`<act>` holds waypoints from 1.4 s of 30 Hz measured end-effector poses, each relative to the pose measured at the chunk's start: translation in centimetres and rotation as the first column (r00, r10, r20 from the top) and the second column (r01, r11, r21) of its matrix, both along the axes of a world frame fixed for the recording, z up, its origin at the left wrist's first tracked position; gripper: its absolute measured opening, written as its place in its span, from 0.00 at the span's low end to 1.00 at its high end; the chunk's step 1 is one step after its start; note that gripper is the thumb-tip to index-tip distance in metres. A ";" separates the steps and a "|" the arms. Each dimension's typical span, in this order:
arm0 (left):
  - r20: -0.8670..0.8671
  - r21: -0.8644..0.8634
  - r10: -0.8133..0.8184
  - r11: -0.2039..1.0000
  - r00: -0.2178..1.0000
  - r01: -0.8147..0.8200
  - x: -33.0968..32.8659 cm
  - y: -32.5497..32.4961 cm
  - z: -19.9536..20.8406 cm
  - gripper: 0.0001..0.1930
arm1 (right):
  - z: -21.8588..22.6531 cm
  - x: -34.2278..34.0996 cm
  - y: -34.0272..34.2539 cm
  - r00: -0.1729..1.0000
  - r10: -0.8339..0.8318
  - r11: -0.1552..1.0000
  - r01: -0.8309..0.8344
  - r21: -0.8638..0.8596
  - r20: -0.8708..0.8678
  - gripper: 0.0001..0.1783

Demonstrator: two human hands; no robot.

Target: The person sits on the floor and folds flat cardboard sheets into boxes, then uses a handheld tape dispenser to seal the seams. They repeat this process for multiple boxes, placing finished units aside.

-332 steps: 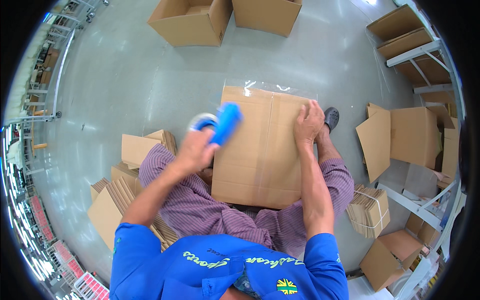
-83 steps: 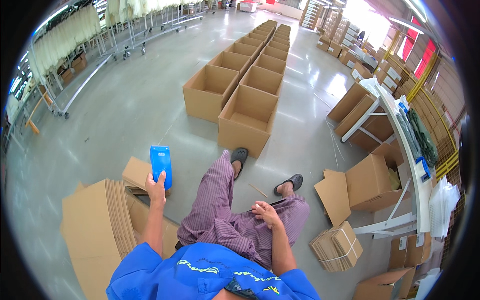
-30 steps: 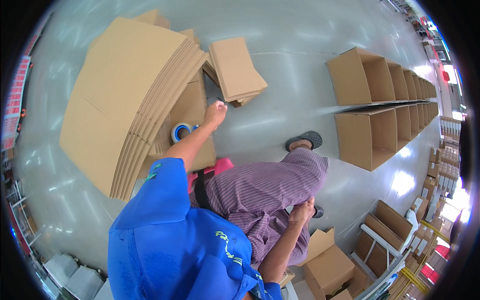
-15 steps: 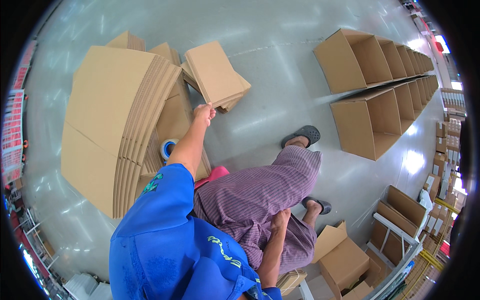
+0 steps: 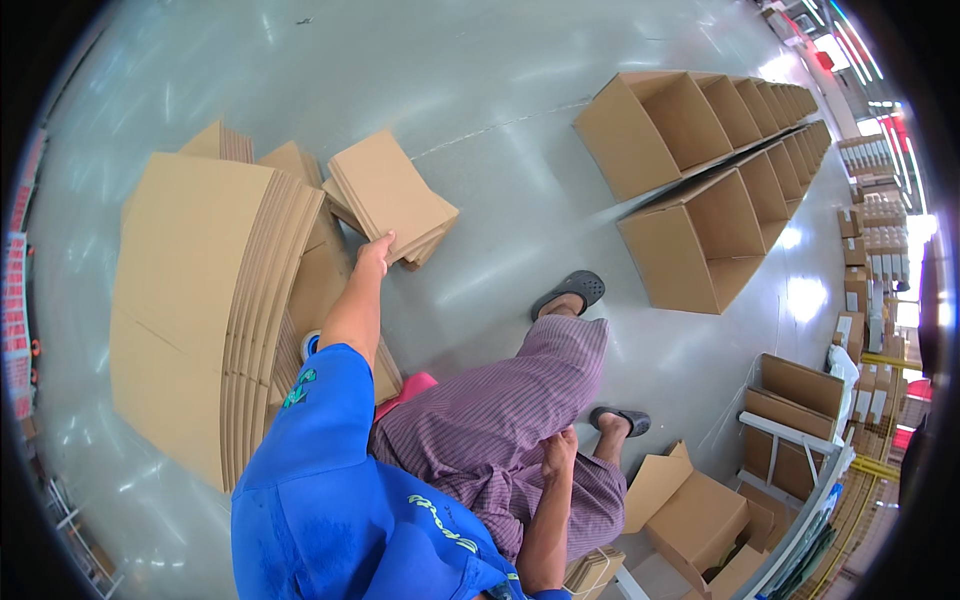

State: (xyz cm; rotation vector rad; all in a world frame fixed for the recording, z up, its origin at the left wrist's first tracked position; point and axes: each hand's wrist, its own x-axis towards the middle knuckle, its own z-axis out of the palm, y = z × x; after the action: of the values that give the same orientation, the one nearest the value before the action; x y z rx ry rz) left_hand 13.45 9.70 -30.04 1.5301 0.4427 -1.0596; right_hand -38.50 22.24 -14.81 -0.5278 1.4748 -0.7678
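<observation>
My left hand [image 5: 374, 252] reaches out to a small stack of flat cardboard sheets [image 5: 392, 190], its fingers closed on the near corner of the upper sheets. Between my left forearm and a large leaning pile of folded cardboard [image 5: 180, 310] is a roll of tape [image 5: 308, 346] with a blue core, partly hidden by the arm. Over my lap lies purple striped cloth [image 5: 480, 405]. My right hand [image 5: 560, 450] rests on it near the knee, fingers curled in and seemingly gripping a fold.
Two rows of open cardboard boxes [image 5: 655, 135] stand on the grey floor at the far right. An opened carton [image 5: 700, 520] and a white metal frame [image 5: 790, 430] are at the near right. Something pink [image 5: 408, 388] shows beneath me.
The whole view has shifted, so the stack and pile appear lower and further left. My left hand stays at the stack's corner; my right hand remains on the cloth.
</observation>
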 end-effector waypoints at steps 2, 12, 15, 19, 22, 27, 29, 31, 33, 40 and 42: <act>0.034 -0.016 0.096 0.995 0.995 -0.095 -1.5 -0.4 1.3 0.36 | 1.1 -0.3 -0.6 0.997 -0.062 0.993 0.057 -0.101 -0.043 0.08; 0.371 -0.495 -0.263 0.755 0.890 0.430 -10.7 3.6 19.4 0.18 | 14.0 9.6 -11.1 0.845 0.018 0.684 -0.401 -0.609 -0.535 0.17; 0.450 -0.532 -0.378 0.614 0.809 0.583 -13.3 4.9 24.5 0.18 | 16.2 14.9 -12.8 0.863 0.168 0.629 -0.466 -0.623 -0.476 0.27; 0.548 -0.352 -0.577 0.498 0.606 0.793 -15.0 7.1 29.2 0.17 | 15.7 17.9 -12.2 0.848 0.046 0.690 -0.409 -0.598 -0.528 0.30; 0.616 -0.388 -0.513 0.463 0.598 0.797 -16.6 7.7 30.7 0.20 | 14.5 16.7 -11.2 0.999 0.040 0.856 -0.042 -0.516 -0.015 0.25; 0.723 -0.312 -0.487 0.403 0.490 0.861 -19.1 8.3 31.6 0.24 | 12.6 15.4 -10.1 0.963 -0.218 0.774 0.268 -0.573 0.156 0.13; 0.721 -0.300 -0.498 0.403 0.482 0.865 -19.5 8.2 31.7 0.25 | 12.3 14.9 -10.1 0.935 -0.288 0.717 0.354 -0.601 0.207 0.12; 0.693 -0.299 -0.530 0.406 0.489 0.864 -19.8 8.1 31.8 0.25 | 12.1 14.6 -10.0 0.923 -0.303 0.699 0.385 -0.603 0.238 0.11; 0.689 -0.343 -0.507 0.400 0.517 0.850 -20.0 8.1 31.7 0.25 | 12.0 14.3 -10.0 0.910 -0.315 0.667 0.415 -0.619 0.271 0.11; 0.523 -0.447 -0.543 0.482 0.657 0.754 -20.5 8.5 30.8 0.22 | 11.6 14.4 -9.3 0.876 -0.425 0.537 0.448 -0.715 0.229 0.12; 0.526 -0.490 -0.469 0.515 0.710 0.703 -20.7 8.4 30.5 0.23 | 11.7 14.5 -8.9 0.877 -0.436 0.500 0.422 -0.756 0.201 0.12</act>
State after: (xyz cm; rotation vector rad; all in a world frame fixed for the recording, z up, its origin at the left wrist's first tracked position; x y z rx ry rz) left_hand -7.21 18.11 0.44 1.1473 -0.7373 -1.2585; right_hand -24.00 13.29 -3.13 -0.8276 1.2250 -1.8762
